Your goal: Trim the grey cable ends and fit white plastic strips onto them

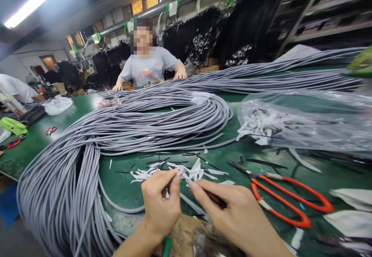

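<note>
My left hand [162,199] is closed, thumb and forefinger pinched together at a small whitish tip. A single grey cable [124,210] runs from the big bundle into this hand's palm side. My right hand [232,208] is just beside it, its thumb and fingers pinched close to the same spot; what lies between them is too small to tell. Behind the fingertips lies a pile of white strips [148,173] with short black pieces around it. Red-handled scissors [290,197] rest on the green table [122,187] right of my right hand, blades spread slightly.
A thick bundle of grey cables [162,125] loops across the table and over its near left edge. At right lies a clear plastic bag [314,121] with white strips. Opposite, a co-worker [148,69] has both hands near the cables. Smaller red-handled scissors [50,130] lie at left.
</note>
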A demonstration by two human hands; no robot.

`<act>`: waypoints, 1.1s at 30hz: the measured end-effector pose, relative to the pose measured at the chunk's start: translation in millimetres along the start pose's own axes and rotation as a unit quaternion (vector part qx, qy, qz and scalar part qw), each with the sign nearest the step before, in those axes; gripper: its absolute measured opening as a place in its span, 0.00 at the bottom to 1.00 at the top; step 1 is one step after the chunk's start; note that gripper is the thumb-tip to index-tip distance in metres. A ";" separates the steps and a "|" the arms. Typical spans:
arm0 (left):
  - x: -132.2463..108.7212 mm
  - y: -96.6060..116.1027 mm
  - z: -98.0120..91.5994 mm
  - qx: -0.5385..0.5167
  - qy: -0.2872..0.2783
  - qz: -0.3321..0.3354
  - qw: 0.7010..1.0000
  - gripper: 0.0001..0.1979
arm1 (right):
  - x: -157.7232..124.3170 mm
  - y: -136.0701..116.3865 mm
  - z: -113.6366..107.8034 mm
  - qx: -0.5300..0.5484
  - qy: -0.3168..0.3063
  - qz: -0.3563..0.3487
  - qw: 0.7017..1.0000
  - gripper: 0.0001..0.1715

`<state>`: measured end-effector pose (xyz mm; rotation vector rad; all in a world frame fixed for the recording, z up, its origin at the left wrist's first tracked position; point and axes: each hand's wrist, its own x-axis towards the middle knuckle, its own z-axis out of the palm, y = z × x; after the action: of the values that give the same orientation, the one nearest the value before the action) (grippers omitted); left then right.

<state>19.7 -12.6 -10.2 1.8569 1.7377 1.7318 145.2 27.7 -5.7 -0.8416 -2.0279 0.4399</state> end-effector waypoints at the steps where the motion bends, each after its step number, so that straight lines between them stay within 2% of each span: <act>1: 0.1 0.1 0.0 0.002 -0.001 -0.001 1.000 0.10 | -0.1 0.0 0.3 -0.003 0.000 0.005 1.000 0.27; 6: 0.0 0.4 -0.1 0.007 -0.004 -0.016 1.000 0.10 | -1.9 0.2 0.6 -0.017 0.012 0.019 1.000 0.28; 13: -2.0 -1.5 0.8 0.005 -0.005 -0.009 1.000 0.10 | -2.9 4.6 9.0 -0.017 -0.001 -0.010 1.000 0.26; 18: -1.2 -2.1 1.3 0.005 -0.005 -0.046 0.999 0.12 | -1.2 3.7 8.3 -0.007 0.032 0.001 0.999 0.24; 23: -1.0 -2.7 1.0 -0.005 -0.018 -0.053 0.998 0.12 | -3.1 3.1 7.4 -0.009 0.025 -0.012 1.000 0.24; 27: -2.4 -1.4 0.6 -0.001 -0.034 -0.051 0.998 0.14 | -3.5 3.9 11.0 -0.026 0.014 0.006 1.000 0.26; 31: -5.5 2.0 2.2 0.002 -0.091 -0.015 0.996 0.16 | 2.5 4.7 8.3 -0.041 0.052 0.011 0.998 0.25; 33: -6.0 2.6 3.1 -0.015 -0.107 -0.020 0.994 0.16 | 5.6 4.9 5.6 -0.047 0.060 0.026 0.997 0.25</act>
<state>25.3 -15.9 -13.5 1.9008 1.6471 1.4743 140.3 35.2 -8.3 -0.9586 -1.9319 0.3169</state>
